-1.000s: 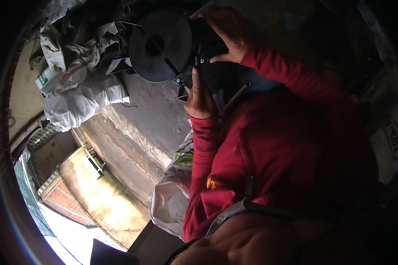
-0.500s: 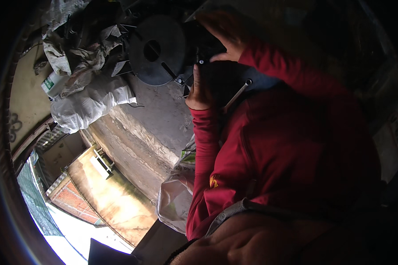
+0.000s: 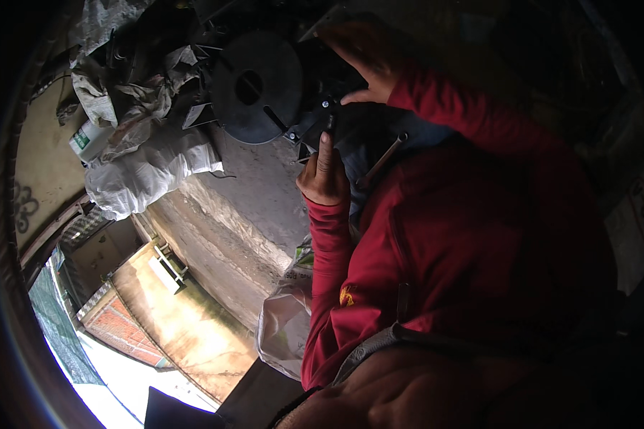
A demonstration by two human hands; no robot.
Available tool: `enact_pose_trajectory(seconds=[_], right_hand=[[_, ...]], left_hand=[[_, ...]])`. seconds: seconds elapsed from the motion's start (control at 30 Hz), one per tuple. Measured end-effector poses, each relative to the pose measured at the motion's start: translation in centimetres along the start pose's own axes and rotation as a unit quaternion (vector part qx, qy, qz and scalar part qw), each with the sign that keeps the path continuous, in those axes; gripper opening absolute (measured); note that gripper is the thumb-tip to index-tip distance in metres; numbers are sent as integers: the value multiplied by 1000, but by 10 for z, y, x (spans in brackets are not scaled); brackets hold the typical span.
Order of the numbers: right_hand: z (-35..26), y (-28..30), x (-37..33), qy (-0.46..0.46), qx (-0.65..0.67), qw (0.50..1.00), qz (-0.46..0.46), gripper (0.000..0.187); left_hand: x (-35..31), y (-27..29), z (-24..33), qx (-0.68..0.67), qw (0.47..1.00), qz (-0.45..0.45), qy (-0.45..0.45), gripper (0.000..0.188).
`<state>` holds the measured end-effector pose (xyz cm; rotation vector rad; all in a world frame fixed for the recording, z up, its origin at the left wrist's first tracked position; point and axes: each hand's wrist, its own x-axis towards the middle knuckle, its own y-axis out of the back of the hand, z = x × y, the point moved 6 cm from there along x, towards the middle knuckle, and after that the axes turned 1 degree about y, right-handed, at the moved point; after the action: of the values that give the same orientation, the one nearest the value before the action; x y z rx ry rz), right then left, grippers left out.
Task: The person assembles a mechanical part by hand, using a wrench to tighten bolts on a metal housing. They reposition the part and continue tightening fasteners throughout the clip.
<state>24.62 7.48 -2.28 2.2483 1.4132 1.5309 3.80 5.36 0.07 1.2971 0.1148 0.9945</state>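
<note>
With index finger raised, the left hand [image 3: 323,179] steadies a small black fitting [image 3: 328,107] beside the dark metal disc [image 3: 256,86] while the right hand [image 3: 365,61] lies open-fingered over the far side, gripping nothing I can make out; fastening looks under way, and tightening next calls for the wrench [image 3: 381,161] lying near.

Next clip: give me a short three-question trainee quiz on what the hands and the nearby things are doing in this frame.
1. True or false: both sleeves of the person at work are red.
2. Which hand has its index finger stretched up to the small dark part beside the round dark metal disc? A) left hand B) right hand C) neither
3. Fill in: a slim metal ___, possibly a wrench, lies on the lap, right of the left hand.

Key
1. True.
2. A: the left hand points its finger up to the part; the right hand rests on the dark machine body from above.
3. Tool: the metal tool lies slanted on the lap; its exact kind is hard to tell.
</note>
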Motion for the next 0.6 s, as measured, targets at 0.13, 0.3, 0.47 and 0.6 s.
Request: enact_pose_trajectory(seconds=[0.13, 0.3, 0.47, 0.6], right_hand=[[1, -3, 4, 3, 6, 1000, -6, 127], [-1, 0, 3, -5, 4, 1000, -16, 126], [-5, 2, 5, 9, 19, 1000, -14, 126], [-1, 1, 6, 11, 16, 1000, -10, 125]], left_hand=[[11, -9, -16, 39, 998, -42, 1, 60], [7, 14, 1, -60, 997, 39, 28, 53], [-8, -25, -12, 83, 981, -135, 112, 47], [1, 1, 8, -36, 997, 38, 51, 53]])
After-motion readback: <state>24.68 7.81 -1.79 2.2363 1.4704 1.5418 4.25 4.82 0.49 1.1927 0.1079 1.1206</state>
